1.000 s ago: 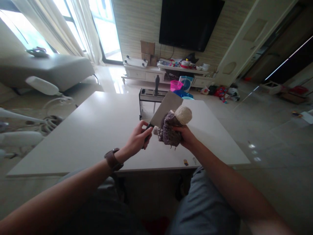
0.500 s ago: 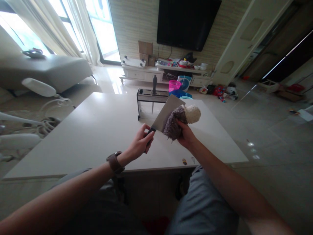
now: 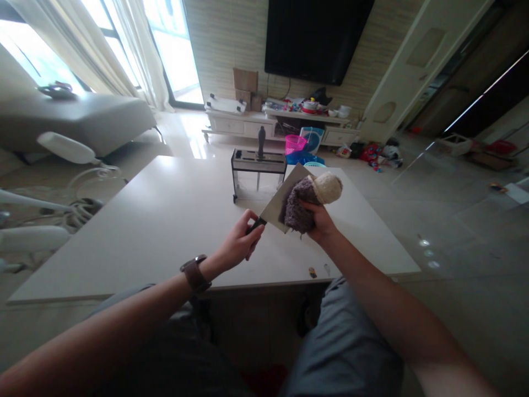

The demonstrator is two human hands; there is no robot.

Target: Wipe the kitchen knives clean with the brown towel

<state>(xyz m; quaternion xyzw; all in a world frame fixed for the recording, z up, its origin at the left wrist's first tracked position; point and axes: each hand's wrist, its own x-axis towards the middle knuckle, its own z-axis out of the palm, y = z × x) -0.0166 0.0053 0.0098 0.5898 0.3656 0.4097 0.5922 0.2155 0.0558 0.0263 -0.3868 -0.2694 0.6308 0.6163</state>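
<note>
My left hand [image 3: 239, 242] grips the dark handle of a broad cleaver [image 3: 278, 203], whose flat steel blade points up and to the right over the white table [image 3: 165, 220]. My right hand [image 3: 320, 223] holds a bunched brown and cream fluffy cloth [image 3: 309, 201] pressed against the right face of the blade. Both hands hover above the table's near middle. A brown watch sits on my left wrist.
A dark knife rack [image 3: 258, 168] with one black-handled knife stands at the table's far edge, just behind the cleaver. Two small bits [image 3: 319, 271] lie near the table's front edge. Beyond are a TV cabinet with clutter [image 3: 289, 121], a pink basket [image 3: 295, 144] and a sofa [image 3: 78, 118].
The cloth has slid up along the blade, away from the handle and toward the tip. The cleaver has tilted slightly. The view shifted a little to the left.
</note>
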